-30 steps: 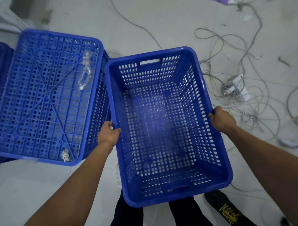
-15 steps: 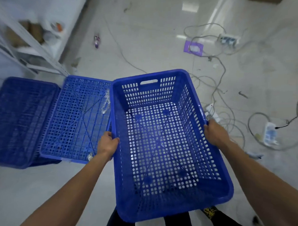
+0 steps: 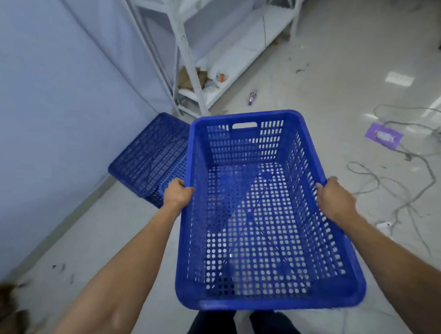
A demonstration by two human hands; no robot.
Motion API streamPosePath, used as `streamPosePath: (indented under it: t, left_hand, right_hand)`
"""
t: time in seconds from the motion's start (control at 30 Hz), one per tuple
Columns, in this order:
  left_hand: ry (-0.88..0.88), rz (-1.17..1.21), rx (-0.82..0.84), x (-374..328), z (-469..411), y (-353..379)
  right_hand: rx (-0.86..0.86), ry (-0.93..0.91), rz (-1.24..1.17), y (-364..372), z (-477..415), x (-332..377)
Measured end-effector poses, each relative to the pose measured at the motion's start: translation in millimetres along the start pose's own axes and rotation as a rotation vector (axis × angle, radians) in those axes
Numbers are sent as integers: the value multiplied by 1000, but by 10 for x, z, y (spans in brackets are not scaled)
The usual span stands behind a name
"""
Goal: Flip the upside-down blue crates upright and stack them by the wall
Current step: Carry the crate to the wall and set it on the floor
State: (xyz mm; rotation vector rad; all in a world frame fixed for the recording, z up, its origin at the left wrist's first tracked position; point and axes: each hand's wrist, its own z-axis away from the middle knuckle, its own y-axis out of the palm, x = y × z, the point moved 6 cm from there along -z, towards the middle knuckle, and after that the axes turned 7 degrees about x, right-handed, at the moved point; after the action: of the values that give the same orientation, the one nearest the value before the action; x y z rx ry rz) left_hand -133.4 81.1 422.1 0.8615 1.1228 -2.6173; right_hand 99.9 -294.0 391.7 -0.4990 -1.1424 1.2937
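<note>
I hold an upright blue perforated crate (image 3: 251,243) in the air in front of me, open side up and empty. My left hand (image 3: 177,194) grips its left long rim. On the opposite long rim my right hand (image 3: 334,198) is closed. Behind the held crate, on the floor by the pale wall (image 3: 54,111), lies an upside-down blue crate (image 3: 149,157), its ribbed bottom facing up; the held crate covers its right part.
A white metal shelf rack (image 3: 193,66) stands past the crates against the wall, with clutter on its lowest shelf. Loose cables (image 3: 401,188), a purple mat (image 3: 383,135) and small litter lie on the pale floor to the right. My legs (image 3: 246,327) show below the crate.
The view has swung up and left toward the wall and rack. The crate stays in both hands and has risen; only one upside-down crate still shows beside it.
</note>
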Motion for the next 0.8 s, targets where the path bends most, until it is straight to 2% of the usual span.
streamPosePath:
  t: [0.2, 0.37, 0.63, 0.8]
  left_hand:
    - [-139, 151, -205, 753, 366, -801]
    - [-247, 224, -340, 1515, 655, -1406]
    - [-365, 279, -489, 2652, 938, -2355]
    - [-435, 349, -487, 3500, 900, -2997]
  right_hand:
    - [79, -266, 104, 174, -77, 1062]
    - [149, -419, 163, 528, 1, 2057]
    - [210, -652, 346, 1317, 452, 3659]
    - [241, -766, 436, 1955, 835, 4702]
